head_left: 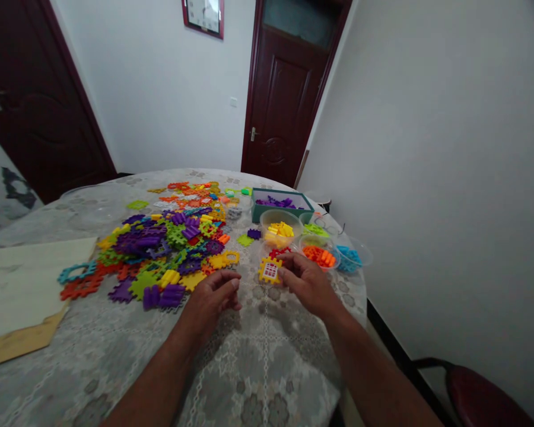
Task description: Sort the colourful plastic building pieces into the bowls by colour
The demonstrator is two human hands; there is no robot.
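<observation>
My right hand (309,281) pinches a yellow square building piece (270,270) with notched edges and a white lattice window in its middle. The piece is held between thumb and fingers, just in front of the bowls. My left hand (214,293) hovers over the tablecloth with loosely bent fingers and nothing visible in it. Beside it, on the left, lies a big heap of colourful plastic building pieces (146,240). Purple tube-shaped pieces (164,296) and a yellow notched piece (192,281) are nearest to that hand.
Clear bowls hold yellow pieces (279,232), orange pieces (319,256) and blue pieces (349,258). Behind them stands a green box (260,212) with purple pieces. A cream board (22,284) lies at the left. A dark red chair (480,388) is beyond the table's right edge.
</observation>
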